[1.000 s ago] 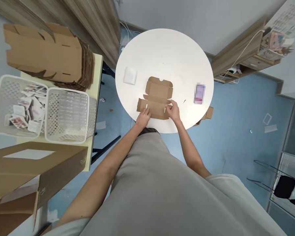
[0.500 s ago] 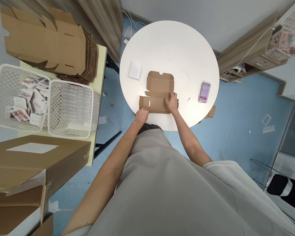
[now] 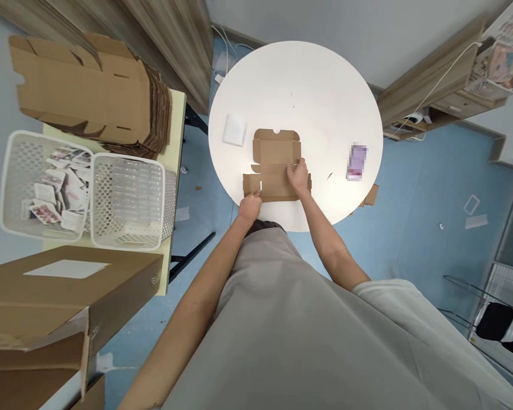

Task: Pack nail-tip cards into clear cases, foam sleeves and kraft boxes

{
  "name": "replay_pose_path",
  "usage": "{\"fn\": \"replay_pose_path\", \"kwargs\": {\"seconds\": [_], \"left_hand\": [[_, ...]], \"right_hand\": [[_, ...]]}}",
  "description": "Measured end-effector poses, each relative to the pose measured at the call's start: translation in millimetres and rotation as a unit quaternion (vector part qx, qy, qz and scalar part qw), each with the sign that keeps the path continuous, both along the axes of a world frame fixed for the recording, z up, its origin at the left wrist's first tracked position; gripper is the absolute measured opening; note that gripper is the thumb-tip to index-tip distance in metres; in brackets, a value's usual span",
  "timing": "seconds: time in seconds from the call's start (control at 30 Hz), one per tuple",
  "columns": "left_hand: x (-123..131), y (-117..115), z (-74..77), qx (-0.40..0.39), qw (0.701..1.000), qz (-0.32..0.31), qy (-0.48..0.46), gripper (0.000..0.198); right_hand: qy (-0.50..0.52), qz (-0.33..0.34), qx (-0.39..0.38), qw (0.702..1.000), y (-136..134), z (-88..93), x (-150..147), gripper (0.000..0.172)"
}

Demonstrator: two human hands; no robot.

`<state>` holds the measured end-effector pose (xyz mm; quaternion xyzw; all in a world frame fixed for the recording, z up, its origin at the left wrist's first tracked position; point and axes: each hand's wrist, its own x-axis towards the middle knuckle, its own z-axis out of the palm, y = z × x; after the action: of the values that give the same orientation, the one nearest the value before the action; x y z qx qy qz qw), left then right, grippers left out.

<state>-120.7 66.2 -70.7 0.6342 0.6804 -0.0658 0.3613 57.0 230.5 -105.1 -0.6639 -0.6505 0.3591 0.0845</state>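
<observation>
A flat brown cardboard box blank [image 3: 275,162] lies on the round white table [image 3: 308,85], near its front edge. My left hand [image 3: 250,205] pinches the blank's near left edge. My right hand [image 3: 298,175] presses on the right part of the near panel, fingers curled over a fold. The near panel looks lifted along its crease.
A small white square pad [image 3: 233,128] lies left of the blank and a purple packet [image 3: 357,162] to its right. On a side table to the left are a stack of flat cardboard blanks [image 3: 94,97], two white mesh baskets [image 3: 126,199], and a large carton [image 3: 64,296].
My right hand has moved from the blank's near right corner up onto its middle fold. The near panel has been folded upward. My left hand stays at the near left edge.
</observation>
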Motion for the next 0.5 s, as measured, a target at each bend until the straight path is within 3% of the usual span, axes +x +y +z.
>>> {"fn": "replay_pose_path", "kwargs": {"seconds": [0.17,0.3,0.4,0.5], "left_hand": [[0,4,2.4,-0.010,0.997,0.079,-0.017,0.047],[-2,8,3.6,-0.014,0.992,0.119,-0.030,0.039],[-3,8,1.9,-0.004,0.987,0.161,-0.027,0.046],[-6,8,-1.7,0.009,0.971,0.237,-0.033,0.067]], "right_hand": [[0.053,0.064,-0.062,0.995,12,4.3,8,0.080],[0.056,0.145,-0.112,0.981,3,17.6,20,0.122],[0.014,0.221,-0.121,0.968,-19,27.5,32,0.153],[-0.034,0.254,-0.124,0.959,-39,33.5,41,0.161]]}}
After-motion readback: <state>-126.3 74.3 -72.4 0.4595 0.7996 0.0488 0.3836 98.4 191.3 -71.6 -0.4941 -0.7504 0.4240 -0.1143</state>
